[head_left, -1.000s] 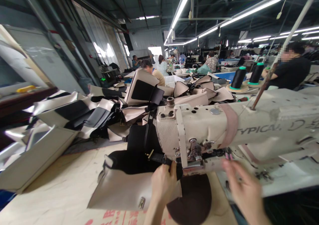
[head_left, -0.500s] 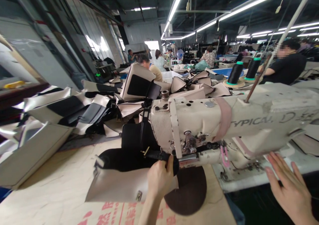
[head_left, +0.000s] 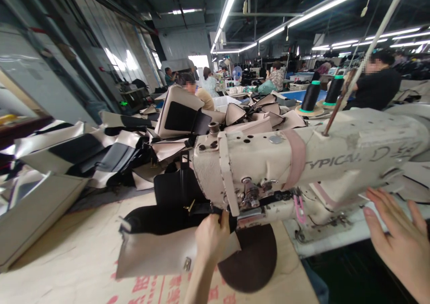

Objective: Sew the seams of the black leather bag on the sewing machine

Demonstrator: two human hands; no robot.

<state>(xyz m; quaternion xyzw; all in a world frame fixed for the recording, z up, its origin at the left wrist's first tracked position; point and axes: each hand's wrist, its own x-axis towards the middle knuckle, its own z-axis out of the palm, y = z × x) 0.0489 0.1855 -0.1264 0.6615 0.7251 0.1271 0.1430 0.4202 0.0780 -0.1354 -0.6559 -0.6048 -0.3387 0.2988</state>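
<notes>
My left hand [head_left: 211,236] has its fingers closed on the black edge of a partly sewn bag, just beside the sewing machine's [head_left: 251,160] head. The bag [head_left: 152,252] is beige and black, with a small metal clasp [head_left: 187,263] on its beige panel. A gold-coloured buckle [head_left: 190,206] shows on a black strap near my fingers. The needle area is hidden behind the machine head and my hand. To the right, my right hand [head_left: 398,234] is held open, fingers spread, near the machine's base and holding nothing.
A dark rounded piece [head_left: 250,259] lies under the machine's arm on the wooden board [head_left: 83,245]. Beige and black bag parts [head_left: 116,154] are heaped behind and left. Black thread cones [head_left: 311,97] stand behind the machine. Several people work farther back.
The view has swung slightly right, so everything sits farther left. My right hand has risen a little and moved right from the machine. My left hand keeps hold of the bag.
</notes>
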